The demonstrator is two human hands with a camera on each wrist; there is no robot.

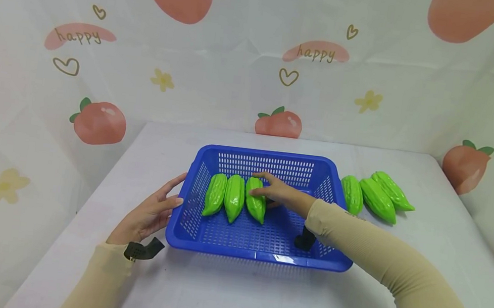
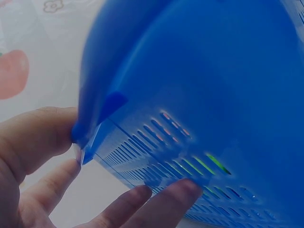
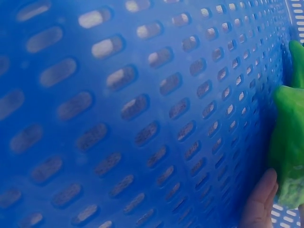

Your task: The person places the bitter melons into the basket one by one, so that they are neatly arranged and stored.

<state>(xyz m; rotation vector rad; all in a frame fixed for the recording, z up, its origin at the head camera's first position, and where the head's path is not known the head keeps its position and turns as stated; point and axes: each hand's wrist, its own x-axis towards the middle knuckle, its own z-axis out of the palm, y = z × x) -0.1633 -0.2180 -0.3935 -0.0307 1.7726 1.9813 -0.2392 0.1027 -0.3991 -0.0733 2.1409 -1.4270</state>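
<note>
A blue plastic basket (image 1: 258, 256) with slotted walls stands on the table. My left hand (image 1: 148, 214) holds its left rim; in the left wrist view the thumb and forefinger pinch the rim (image 2: 88, 114) while other fingers lie along the slotted wall. Inside the basket, toward its left, three glossy green bitter melons lie side by side. Around the rightmost of these, the bitter melon (image 1: 255, 208), curve the fingers of my right hand (image 1: 277, 190). The right wrist view shows a fingertip (image 3: 263, 190) against that bitter melon (image 3: 289, 142); the rest of the hand is mostly out of frame.
Outside the basket's right wall lie three more bitter melons (image 1: 378, 199) on the white table (image 1: 231, 294). A white sheet (image 1: 219, 79) printed with peaches, hearts and flowers hangs behind and at both sides. My right forearm reaches over the basket's right rim.
</note>
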